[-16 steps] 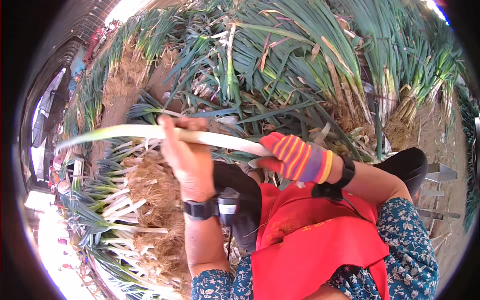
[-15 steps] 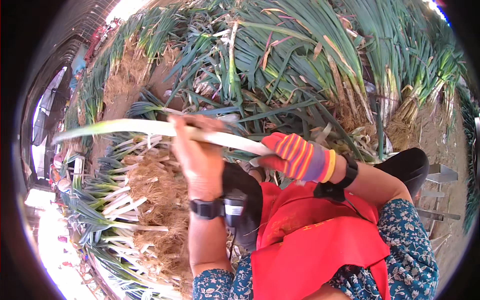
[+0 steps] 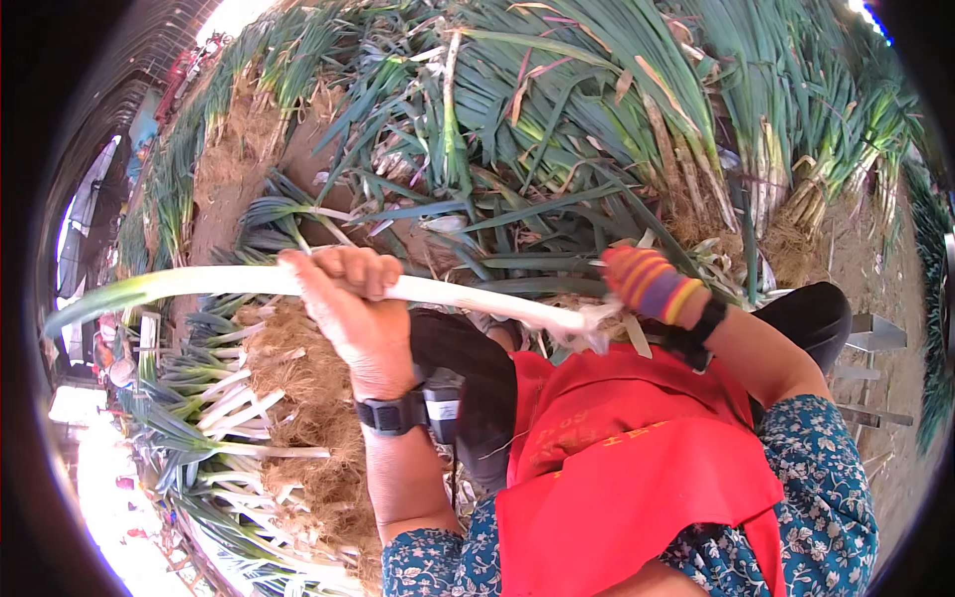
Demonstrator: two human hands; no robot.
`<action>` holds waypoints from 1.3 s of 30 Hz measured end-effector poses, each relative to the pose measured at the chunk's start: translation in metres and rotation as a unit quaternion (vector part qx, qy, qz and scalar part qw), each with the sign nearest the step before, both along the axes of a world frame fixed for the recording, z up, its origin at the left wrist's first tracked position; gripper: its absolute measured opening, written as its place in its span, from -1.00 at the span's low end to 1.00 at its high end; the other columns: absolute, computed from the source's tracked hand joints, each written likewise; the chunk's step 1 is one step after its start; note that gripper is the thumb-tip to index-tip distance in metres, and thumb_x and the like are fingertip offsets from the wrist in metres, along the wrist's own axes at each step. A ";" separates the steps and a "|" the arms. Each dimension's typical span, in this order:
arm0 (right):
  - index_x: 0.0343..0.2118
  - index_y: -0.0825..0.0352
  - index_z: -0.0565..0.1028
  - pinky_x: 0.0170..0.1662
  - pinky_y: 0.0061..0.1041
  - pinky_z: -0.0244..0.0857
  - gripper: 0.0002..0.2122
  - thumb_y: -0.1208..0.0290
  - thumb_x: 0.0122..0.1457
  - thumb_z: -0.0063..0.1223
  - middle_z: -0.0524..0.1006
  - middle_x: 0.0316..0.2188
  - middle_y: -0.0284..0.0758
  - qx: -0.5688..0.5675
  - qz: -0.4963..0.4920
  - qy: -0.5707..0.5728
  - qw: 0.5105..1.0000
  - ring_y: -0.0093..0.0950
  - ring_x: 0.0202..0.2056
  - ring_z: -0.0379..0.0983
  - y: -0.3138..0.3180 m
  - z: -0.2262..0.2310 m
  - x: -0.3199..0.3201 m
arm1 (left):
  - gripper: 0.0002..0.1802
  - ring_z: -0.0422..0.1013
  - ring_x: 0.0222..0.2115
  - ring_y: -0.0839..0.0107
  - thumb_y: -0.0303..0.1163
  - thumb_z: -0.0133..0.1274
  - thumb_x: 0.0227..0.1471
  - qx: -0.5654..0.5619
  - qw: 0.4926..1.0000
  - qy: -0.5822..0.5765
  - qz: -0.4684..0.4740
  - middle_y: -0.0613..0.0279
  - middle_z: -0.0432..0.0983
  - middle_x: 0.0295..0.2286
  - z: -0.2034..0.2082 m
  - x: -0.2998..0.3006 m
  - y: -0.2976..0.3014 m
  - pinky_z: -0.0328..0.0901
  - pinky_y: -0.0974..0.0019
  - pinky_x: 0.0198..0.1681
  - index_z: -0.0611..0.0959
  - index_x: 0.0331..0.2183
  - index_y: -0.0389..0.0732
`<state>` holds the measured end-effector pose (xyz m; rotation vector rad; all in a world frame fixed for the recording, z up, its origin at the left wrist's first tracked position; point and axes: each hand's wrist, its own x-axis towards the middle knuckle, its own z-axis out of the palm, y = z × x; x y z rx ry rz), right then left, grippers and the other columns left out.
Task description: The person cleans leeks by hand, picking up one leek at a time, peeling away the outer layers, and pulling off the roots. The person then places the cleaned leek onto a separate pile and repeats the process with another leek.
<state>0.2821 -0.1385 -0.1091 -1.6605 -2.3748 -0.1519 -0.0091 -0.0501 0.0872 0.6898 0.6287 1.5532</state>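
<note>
A long green onion (image 3: 468,298) lies crosswise in front of me, white shaft toward the right and green tip bending down at the far left. My left hand (image 3: 350,308), bare, is closed around its shaft. The root end at the right looks ragged, with loose pale skin (image 3: 637,334) hanging by it. To the right of that end is my right hand (image 3: 652,282) in a striped knit glove, apart from the shaft. Its fingers are curled and slightly smeared; whatever they grip is hidden.
Cleaned green onions with brown roots (image 3: 298,398) are stacked at my left. Tall bundles (image 3: 766,149) stand at the back right, and loose leaves (image 3: 537,239) litter the ground ahead. A red apron (image 3: 627,448) covers my lap. A metal frame (image 3: 875,333) stands at the right.
My right hand has come off the shaft and moved right and slightly up, exposing the root end. My left hand has shifted left with the green onion.
</note>
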 end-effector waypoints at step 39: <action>-0.01 0.31 0.34 -0.27 -0.24 0.32 -0.47 0.32 -0.10 0.16 0.46 -0.19 -0.13 0.145 0.031 0.193 0.970 -0.16 -0.33 0.45 0.036 0.141 -0.084 | -0.75 0.36 -0.47 0.28 -0.30 -0.03 0.09 -0.068 0.962 0.179 0.196 0.15 0.33 -0.54 -0.102 -0.124 0.056 0.32 0.19 -0.33 0.37 -0.41 -0.30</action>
